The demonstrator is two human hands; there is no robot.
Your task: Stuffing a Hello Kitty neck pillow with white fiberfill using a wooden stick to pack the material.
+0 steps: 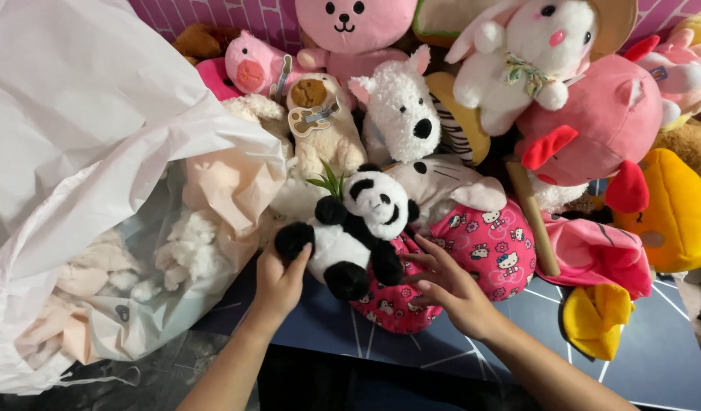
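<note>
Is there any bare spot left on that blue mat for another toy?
Yes: the blue mat is bare near the front edge, right of the right hand and below the yellow toy. Everything behind the panda is packed with plush toys.

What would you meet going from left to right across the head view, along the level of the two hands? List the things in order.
white plastic bag → left hand → panda plush → right hand → pink patterned plush → small yellow plush
</note>
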